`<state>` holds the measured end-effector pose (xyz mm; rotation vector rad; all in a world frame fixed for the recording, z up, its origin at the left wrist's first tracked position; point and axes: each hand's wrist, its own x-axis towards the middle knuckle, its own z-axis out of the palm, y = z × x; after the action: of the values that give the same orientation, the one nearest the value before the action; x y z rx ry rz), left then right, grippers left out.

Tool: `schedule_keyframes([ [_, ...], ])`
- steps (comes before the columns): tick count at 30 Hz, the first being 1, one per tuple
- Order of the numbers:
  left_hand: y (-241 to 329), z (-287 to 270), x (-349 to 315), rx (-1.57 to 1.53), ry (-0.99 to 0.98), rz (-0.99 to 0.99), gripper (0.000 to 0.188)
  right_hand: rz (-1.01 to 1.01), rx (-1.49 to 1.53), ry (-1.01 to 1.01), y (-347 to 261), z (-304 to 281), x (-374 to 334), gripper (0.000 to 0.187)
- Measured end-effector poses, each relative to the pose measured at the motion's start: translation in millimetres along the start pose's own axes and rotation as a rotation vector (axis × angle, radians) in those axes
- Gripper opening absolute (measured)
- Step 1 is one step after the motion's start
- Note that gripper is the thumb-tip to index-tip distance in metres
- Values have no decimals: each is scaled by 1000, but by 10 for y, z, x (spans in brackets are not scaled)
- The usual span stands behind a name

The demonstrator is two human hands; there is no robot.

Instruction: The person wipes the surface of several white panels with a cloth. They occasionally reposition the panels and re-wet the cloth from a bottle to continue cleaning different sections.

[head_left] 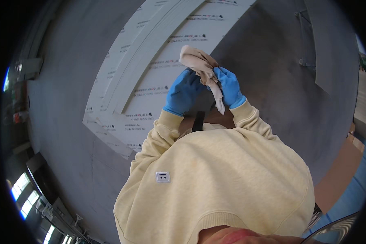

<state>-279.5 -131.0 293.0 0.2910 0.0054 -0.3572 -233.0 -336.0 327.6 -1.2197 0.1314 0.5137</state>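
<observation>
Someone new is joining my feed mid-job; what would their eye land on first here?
First, just above centre, the blue-gloved right hand gripping a crumpled, stained beige cloth, with the blue-gloved left hand at its left. Beyond them, a white printed panel slants across the upper left, bearing long pale strips. The cream sweatshirt fills the lower middle.

Repeated dark lettering (pixel 150 89) across white board (pixel 154 77)
</observation>
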Motion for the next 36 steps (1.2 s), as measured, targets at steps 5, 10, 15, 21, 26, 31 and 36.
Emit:
schedule_keyframes([
  [5,-824,439,1183,-85,122,-324,50,-626,-778,221,-582,-967,39,28],
  [10,-1491,857,2042,85,268,-209,42,-300,-332,241,-1090,-1947,218,27],
  [15,-1684,1150,2673,265,263,-202,36,-65,159,129,-1426,-2637,406,33],
  [21,-1682,1170,3534,371,223,-224,37,-78,187,175,-1582,-3258,954,42],
  [26,-1591,1377,4467,437,103,-284,41,-111,181,245,-2288,-3831,1437,57],
  [31,-1585,1421,5473,534,-20,-393,43,-17,221,32,-2938,-4406,1974,56],
  [36,-1637,1627,6507,757,-100,-511,50,-43,222,158,-3276,-4606,2441,36],
])
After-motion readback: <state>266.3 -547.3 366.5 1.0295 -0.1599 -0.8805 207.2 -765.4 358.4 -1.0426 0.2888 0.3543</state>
